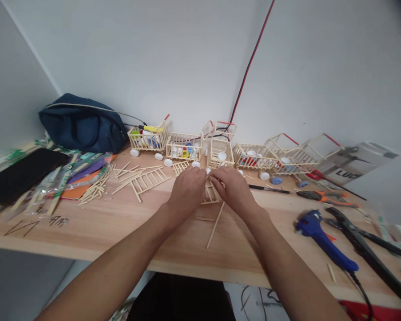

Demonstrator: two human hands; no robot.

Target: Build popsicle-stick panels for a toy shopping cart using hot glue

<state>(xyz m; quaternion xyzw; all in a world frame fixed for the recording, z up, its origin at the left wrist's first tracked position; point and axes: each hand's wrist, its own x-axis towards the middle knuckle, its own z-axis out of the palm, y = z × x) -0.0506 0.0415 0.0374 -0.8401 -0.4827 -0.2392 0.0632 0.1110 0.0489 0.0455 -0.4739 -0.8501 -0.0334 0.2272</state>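
Over the middle of the table, my left hand [191, 186] and my right hand [233, 188] meet with their fingertips pinched together. A small ladder-like frame of wooden sticks [211, 195] shows between and below them; my left fingers are closed at its upper end. Whatever my right fingertips pinch is too small and hidden to name. One long thin stick [215, 225] and a short stick [204, 219] lie on the wood in front. To the left rests a larger ladder-like stick frame [150, 182], near a pile of short cut sticks [95, 191].
Miniature stick carts with bottle-cap wheels, among them a cart [149, 139], line the wall. A blue bag [83, 122] and a black phone-like slab [23, 174] are left. A blue glue gun [325, 240], orange-handled pliers [327, 196] and a black-handled tool [367, 249] lie right.
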